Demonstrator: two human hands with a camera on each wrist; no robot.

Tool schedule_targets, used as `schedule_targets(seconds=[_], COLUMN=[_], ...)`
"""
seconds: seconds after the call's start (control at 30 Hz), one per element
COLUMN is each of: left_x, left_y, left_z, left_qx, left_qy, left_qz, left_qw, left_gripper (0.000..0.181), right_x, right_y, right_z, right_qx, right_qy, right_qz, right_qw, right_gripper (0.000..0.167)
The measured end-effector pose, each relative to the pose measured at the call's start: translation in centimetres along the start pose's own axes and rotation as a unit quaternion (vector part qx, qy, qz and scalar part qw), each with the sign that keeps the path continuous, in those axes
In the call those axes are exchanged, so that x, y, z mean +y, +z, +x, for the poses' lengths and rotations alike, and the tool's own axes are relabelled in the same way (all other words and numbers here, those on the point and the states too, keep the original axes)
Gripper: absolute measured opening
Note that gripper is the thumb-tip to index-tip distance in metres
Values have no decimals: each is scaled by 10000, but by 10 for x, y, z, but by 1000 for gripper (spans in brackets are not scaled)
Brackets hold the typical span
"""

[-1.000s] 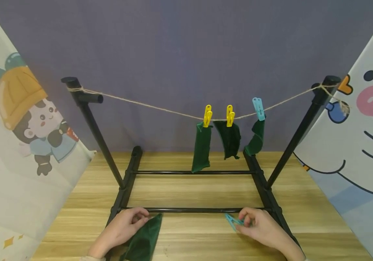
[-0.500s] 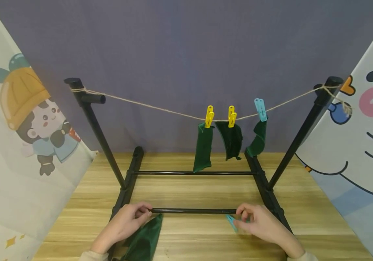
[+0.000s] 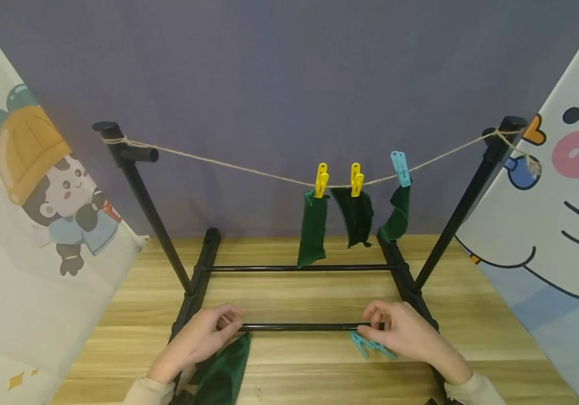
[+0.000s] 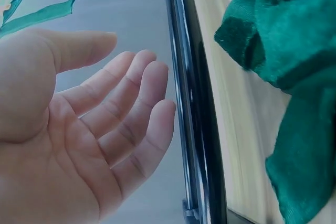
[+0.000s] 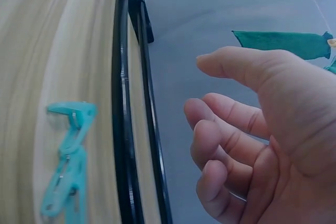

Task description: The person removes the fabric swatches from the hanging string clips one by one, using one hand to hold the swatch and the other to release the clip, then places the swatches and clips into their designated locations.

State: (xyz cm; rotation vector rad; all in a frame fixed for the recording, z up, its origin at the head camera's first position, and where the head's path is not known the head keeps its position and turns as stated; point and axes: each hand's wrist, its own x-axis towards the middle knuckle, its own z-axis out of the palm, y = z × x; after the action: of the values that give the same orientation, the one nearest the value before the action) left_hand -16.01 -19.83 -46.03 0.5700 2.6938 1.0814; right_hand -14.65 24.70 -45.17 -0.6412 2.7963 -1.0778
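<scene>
My left hand (image 3: 203,337) hovers over the near crossbar with relaxed fingers and holds nothing. Just below it a dark green cloth (image 3: 225,371) lies on the table; folds of this cloth (image 4: 304,93) fill the right of the left wrist view. My right hand (image 3: 403,332) is raised at the crossbar's right end, its fingers loosely bent around nothing. Light blue clothespins (image 3: 360,344) lie on the table beneath it, partly hidden in the head view. The right wrist view has these clothespins (image 5: 68,156) apart from the right hand (image 5: 262,129).
A black pipe frame (image 3: 198,281) stands on the wooden table (image 3: 289,365), with a twine line (image 3: 228,164) between its posts. Three green cloths hang there, two by yellow clothespins (image 3: 322,180) and one by a blue clothespin (image 3: 400,169). Printed cloth panels flank both sides.
Both hands have lifted slightly and moved a little inward. The right hand has drawn up from the blue clothespins, which now show more. The hanging cloths stay as they were.
</scene>
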Motion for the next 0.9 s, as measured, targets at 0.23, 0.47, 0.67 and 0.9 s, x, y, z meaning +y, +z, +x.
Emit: schedule_targets(seconds=[0.23, 0.47, 0.67, 0.9], left_x=[8, 13, 19, 25], left_y=[0, -1, -1, 1], left_z=[6, 12, 18, 24], left_qx=[17, 17, 30, -26], left_qy=[77, 176, 218, 355], left_qz=[-35, 25, -43, -148], left_qw=[10000, 9998, 9997, 9993], left_gripper=[30, 30, 30, 27], right_x=[-7, -14, -22, -31], right_y=[-9, -15, -22, -30], right_z=[7, 14, 20, 27], right_qx=[23, 83, 122, 136], right_qy=[-108, -244, -376, -423], right_qz=[-32, -154, -207, -314], right_qw=[9999, 9995, 9990, 9985], right_gripper=[23, 19, 18, 19])
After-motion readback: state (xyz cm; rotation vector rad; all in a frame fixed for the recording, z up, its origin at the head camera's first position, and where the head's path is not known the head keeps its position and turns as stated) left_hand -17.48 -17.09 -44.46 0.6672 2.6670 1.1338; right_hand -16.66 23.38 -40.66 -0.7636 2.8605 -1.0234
